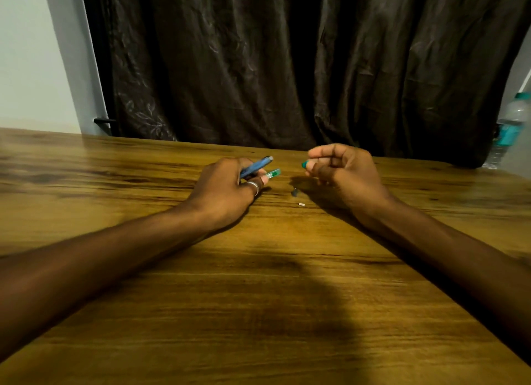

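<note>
My left hand (227,188) rests on the wooden table (258,284) and holds a blue pen-like tube (256,165) in its curled fingers. Its thumb and finger also pinch a small clear green case (273,173). A ring sits on one finger. My right hand (342,172) hovers just to the right, fingers curled, pinching a small teal cap (304,163) at its fingertips. Between the hands, a tiny dark piece (294,193) and a tiny white piece (301,204) lie on the table.
A dark curtain (287,68) hangs right behind the table's far edge. A plastic water bottle (508,129) with a teal label stands at the far right. A pale wall (28,54) is at the left.
</note>
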Tool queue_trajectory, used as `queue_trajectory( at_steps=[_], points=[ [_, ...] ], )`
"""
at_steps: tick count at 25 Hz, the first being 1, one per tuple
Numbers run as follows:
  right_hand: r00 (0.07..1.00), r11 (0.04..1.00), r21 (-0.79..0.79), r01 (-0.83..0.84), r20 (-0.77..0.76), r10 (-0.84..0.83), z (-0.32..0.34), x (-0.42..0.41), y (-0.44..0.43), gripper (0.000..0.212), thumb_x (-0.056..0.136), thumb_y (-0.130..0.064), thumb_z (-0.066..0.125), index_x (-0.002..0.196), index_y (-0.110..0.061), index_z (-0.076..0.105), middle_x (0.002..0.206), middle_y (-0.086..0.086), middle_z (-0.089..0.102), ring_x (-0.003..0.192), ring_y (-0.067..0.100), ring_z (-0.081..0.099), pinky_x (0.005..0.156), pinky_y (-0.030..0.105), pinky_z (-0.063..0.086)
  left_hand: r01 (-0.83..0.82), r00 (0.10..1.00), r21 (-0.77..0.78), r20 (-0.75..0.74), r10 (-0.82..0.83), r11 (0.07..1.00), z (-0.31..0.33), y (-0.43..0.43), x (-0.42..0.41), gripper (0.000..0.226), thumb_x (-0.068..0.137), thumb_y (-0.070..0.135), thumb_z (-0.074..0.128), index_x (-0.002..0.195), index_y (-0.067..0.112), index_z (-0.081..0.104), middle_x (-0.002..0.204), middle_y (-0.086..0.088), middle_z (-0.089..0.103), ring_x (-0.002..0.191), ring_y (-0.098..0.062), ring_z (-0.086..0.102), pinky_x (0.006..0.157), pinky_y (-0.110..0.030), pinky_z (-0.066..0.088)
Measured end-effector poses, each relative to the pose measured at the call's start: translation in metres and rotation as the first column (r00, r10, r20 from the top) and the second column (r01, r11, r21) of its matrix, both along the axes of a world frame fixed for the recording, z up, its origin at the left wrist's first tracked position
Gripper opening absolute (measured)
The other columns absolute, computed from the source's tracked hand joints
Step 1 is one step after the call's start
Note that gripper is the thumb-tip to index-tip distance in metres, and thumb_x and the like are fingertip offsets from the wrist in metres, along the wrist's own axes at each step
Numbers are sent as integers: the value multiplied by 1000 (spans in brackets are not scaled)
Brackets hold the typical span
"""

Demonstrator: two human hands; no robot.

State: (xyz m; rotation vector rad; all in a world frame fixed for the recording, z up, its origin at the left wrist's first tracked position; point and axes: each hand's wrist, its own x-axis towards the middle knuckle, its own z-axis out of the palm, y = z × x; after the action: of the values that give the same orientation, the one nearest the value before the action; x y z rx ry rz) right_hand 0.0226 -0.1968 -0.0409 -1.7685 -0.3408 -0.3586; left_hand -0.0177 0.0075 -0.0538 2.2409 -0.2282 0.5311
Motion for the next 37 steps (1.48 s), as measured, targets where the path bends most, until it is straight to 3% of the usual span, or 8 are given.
queue_trajectory(
  at_steps=[5, 10, 15, 22, 27, 32, 35, 37],
  points=[
    [976, 922, -377, 87, 216, -3, -6, 0, 11, 13, 90, -11, 72, 96, -22, 74, 88, -10, 73, 82, 1, 67, 77, 21, 55, -81, 995, -22, 52, 82, 996, 1, -1, 1, 30, 99, 32, 56, 125, 18, 66, 105, 2, 69, 93, -11, 63, 68, -18, 46],
    [934, 741, -658, 133, 333, 128, -5, -6, 28, 21, 93, -15, 68, 110, -26, 70, 94, -19, 63, 89, -5, 57, 73, 12, 41, -113, 990, -43, 75, 116, 993, 2, 2, 3, 26, 101, 29, 54, 122, 17, 63, 105, 1, 66, 90, -11, 62, 67, -24, 48],
    [933, 638, -761, 118, 305, 192, -13, -6, 34, 27, 90, -14, 67, 112, -27, 60, 86, -18, 62, 101, 12, 56, 90, 40, 47, -119, 989, -26, 90, 121, 992, 1, 2, 4, 26, 100, 29, 56, 121, 17, 65, 103, 2, 67, 92, -13, 63, 72, -28, 51],
    [949, 644, -759, 96, 265, 172, -15, -5, 32, 31, 91, -17, 68, 119, -25, 58, 92, -18, 65, 107, 12, 55, 95, 42, 47, -148, 987, -25, 66, 149, 989, 0, 1, 6, 25, 100, 31, 57, 120, 19, 65, 99, 5, 66, 85, -8, 61, 64, -19, 45],
    [958, 648, -754, 107, 252, 135, -9, -6, 26, 40, 91, -28, 68, 129, -26, 56, 109, -16, 66, 115, 12, 53, 101, 45, 44, -137, 990, -25, 43, 138, 990, 2, 0, 3, 26, 100, 32, 55, 121, 19, 65, 99, 2, 67, 88, -11, 63, 73, -30, 52],
    [917, 828, -513, 225, 398, -3, 2, -10, 22, 23, 95, -24, 65, 118, -27, 68, 108, -15, 68, 95, -2, 56, 76, 22, 42, -61, 998, -19, 13, 61, 998, 4, -2, -1, 28, 100, 32, 55, 123, 19, 65, 98, 1, 68, 87, -12, 64, 67, -26, 50],
    [935, 929, -348, 128, 354, 3, 7, -19, 24, 19, 94, -22, 68, 112, -26, 73, 102, -16, 70, 100, -2, 64, 80, 20, 48, -34, 999, -8, 4, 34, 999, 4, -3, -2, 26, 100, 32, 55, 119, 19, 67, 94, 1, 68, 86, -14, 64, 71, -33, 52],
    [945, 935, -342, 91, 325, 27, 6, -18, 27, 20, 93, -20, 69, 112, -26, 74, 100, -16, 71, 101, -1, 65, 84, 25, 53, -21, 1000, -13, 0, 21, 1000, 4, -2, -2, 24, 100, 33, 55, 116, 18, 67, 91, 0, 68, 84, -16, 64, 71, -36, 54]
  ],
)
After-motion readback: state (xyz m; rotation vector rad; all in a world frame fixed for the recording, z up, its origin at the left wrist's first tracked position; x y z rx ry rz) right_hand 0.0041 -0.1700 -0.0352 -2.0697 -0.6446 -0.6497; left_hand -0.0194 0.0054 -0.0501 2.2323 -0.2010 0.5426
